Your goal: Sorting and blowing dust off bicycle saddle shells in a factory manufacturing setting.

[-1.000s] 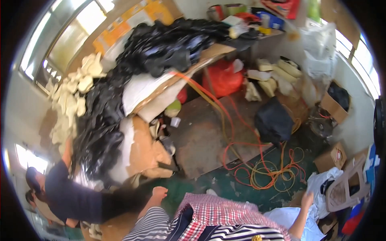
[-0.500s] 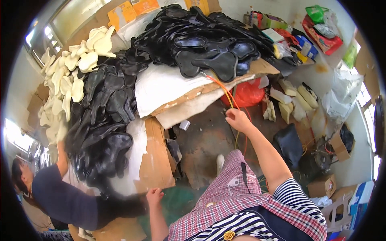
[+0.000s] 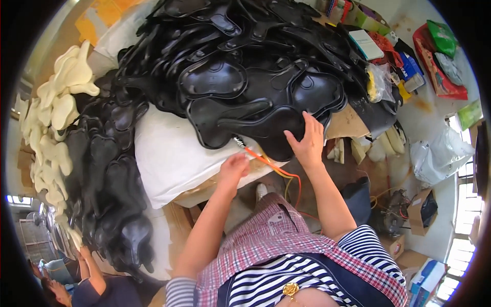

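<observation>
At the pile's front edge my right hand [image 3: 308, 140] is open, thumb and fingers apart. Its fingertips are at the edge of a black bicycle saddle cover [image 3: 261, 123]; whether they press on it I cannot tell. My left hand [image 3: 234, 169] hovers over the front of the white sheet [image 3: 166, 153], its fingers curled but smeared by motion. Beside it lies an orange air hose [image 3: 268, 162] with a metal tip [image 3: 239, 141], close to the front saddle cover. A yellow hose [image 3: 289, 190] runs alongside.
More black saddle covers [image 3: 110, 148] lie to the left, beyond them cream saddle-shaped foam pads [image 3: 53, 153]. At lower left a co-worker's arm [image 3: 92, 268] reaches toward the pads. Bags and boxes [image 3: 411, 77] crowd the right; a dark stool-like seat [image 3: 356, 199] stands below.
I have come closer to the table. My right hand has left the hoses and moved up to the saddle covers. My left hand has risen from low down to the table's front.
</observation>
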### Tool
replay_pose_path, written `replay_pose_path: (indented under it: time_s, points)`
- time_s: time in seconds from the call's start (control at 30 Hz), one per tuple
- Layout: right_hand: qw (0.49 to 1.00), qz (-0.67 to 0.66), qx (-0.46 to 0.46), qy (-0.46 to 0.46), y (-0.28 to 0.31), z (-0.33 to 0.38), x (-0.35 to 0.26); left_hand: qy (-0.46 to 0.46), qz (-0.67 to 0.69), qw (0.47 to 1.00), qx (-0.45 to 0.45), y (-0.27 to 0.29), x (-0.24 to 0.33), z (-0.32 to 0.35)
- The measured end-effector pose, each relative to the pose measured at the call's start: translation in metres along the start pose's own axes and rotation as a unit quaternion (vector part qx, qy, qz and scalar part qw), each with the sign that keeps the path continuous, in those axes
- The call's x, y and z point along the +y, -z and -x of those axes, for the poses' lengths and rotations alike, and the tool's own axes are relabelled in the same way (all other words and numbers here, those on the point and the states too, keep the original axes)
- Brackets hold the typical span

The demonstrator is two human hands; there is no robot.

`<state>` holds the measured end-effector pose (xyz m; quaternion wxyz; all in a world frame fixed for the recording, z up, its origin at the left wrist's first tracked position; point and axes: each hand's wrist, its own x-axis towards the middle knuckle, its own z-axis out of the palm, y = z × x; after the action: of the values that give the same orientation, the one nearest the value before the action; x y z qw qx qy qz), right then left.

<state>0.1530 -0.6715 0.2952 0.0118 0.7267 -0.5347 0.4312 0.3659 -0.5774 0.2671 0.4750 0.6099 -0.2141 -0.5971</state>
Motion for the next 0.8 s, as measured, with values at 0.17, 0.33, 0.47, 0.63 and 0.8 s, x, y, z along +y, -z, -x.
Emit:
replay_pose_path:
  time_s: [0.17, 0.33, 0.47, 0.63, 0.8]
  points:
    - [0.986, -0.104, -0.107, -0.075, -0.002, -0.011, 0.010, 0.067, 0.135, 0.988, 0.037, -0.041, 0.007, -0.055]
    - [0.978, -0.153, -0.060, -0.132, 0.020, 0.006, 0.036, -0.001, 0.131, 0.991, -0.039, -0.036, -0.004, -0.037]
    - [0.961, -0.210, -0.171, -0.051, 0.034, 0.014, 0.024, -0.006, 0.101, 0.995, -0.022, 0.024, 0.044, 0.010]
    - [0.932, -0.169, -0.288, 0.144, -0.032, 0.027, -0.022, -0.064, 0.121, 0.988, 0.066, 0.146, 0.080, 0.063]
    - [0.924, -0.064, -0.323, 0.196, -0.083, 0.014, -0.045, -0.110, 0.157, 0.978, 0.081, 0.207, 0.064, 0.087]
